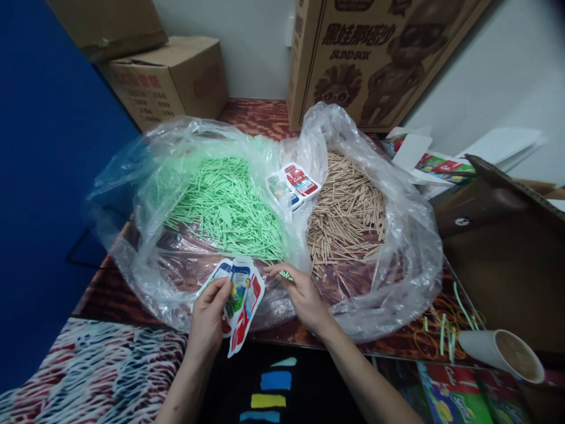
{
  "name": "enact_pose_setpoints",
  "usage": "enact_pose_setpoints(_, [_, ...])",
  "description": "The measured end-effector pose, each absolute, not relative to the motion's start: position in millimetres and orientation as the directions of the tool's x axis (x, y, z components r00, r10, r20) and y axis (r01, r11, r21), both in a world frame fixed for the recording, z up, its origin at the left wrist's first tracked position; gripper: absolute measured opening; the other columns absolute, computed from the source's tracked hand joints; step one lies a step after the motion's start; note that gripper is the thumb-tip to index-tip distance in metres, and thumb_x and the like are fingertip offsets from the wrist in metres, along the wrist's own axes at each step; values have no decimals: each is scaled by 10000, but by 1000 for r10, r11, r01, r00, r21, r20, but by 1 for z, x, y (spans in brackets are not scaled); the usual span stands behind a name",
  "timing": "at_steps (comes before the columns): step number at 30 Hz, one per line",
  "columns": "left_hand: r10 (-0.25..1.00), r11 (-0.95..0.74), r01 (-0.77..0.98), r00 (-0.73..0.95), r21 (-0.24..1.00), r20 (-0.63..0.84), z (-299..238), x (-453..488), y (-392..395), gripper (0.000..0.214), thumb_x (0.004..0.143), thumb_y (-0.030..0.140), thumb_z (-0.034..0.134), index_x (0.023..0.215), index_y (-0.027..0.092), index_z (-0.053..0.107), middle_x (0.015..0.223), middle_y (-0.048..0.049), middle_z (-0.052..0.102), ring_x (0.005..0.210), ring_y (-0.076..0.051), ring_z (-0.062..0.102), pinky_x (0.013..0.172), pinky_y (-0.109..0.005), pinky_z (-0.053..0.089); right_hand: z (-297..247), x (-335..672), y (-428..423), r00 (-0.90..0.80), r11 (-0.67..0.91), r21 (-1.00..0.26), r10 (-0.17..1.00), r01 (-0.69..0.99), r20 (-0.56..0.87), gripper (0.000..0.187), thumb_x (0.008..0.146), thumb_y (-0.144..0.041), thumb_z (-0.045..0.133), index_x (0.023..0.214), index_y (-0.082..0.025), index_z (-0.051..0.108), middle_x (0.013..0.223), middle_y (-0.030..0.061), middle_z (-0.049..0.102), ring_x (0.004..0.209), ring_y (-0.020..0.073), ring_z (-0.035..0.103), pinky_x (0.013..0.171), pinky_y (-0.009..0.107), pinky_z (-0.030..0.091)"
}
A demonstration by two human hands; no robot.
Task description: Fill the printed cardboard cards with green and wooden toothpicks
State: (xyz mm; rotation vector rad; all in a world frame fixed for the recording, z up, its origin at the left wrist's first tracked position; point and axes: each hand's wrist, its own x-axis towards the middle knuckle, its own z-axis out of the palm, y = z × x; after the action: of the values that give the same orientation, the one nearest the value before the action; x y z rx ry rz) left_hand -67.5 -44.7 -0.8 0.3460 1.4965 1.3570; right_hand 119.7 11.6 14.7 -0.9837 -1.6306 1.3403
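Observation:
My left hand (208, 315) is closed on several flat printed packets (245, 300), red, blue, green and white, fanned out beneath the thumb. My right hand (309, 301) is closed around a small bundle of light green sticks (286, 275), whose ends poke out by the fingers. Just beyond both hands, a heap of the same green sticks (229, 206) lies in a clear plastic bag (148, 200). A second clear bag (417, 235), to its right, holds a heap of brown sticks (346, 206). Between the heaps rests a small stack of printed packets (298, 184), one marked "Cola".
Cardboard boxes stand behind, one at left (198, 76) and a large printed one (344, 88). At right are an open carton (494, 253), a paper cup (481, 347) on its side and yellow rubber bands (426, 341). Striped fabric (110, 371) lies at lower left.

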Motion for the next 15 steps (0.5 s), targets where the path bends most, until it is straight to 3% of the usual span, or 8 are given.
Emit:
enact_pose_setpoints(4, [789, 259, -468, -402, 845, -464, -2, -65, -41, 325, 576, 387, 826, 780, 172, 692, 643, 39, 649, 515, -74, 554, 499, -163, 435, 16, 120, 11, -391, 149, -983, 915, 105, 97, 210, 940, -237, 445, 1011, -227, 643, 1053, 57, 675, 1043, 194, 611, 942, 353, 444])
enact_pose_setpoints(7, [797, 245, -498, -385, 832, -465, -3, -62, -38, 324, 555, 365, 842, 771, 171, 700, 710, 27, 679, 631, -98, 606, 627, -187, 480, 15, 122, 10, -387, 156, -982, 916, 109, 103, 225, 942, -219, 435, 1022, -228, 645, 1058, 50, 679, 1044, 192, 611, 943, 350, 444])
enact_pose_setpoints(15, [817, 263, -480, -350, 837, -458, -2, -62, -36, 320, 572, 365, 833, 788, 167, 705, 753, 10, 697, 665, -120, 619, 669, -221, 490, 7, 125, 11, -391, 160, -978, 915, 136, 95, 222, 916, -164, 439, 1009, -207, 635, 1032, 53, 667, 1024, 190, 606, 932, 336, 448])
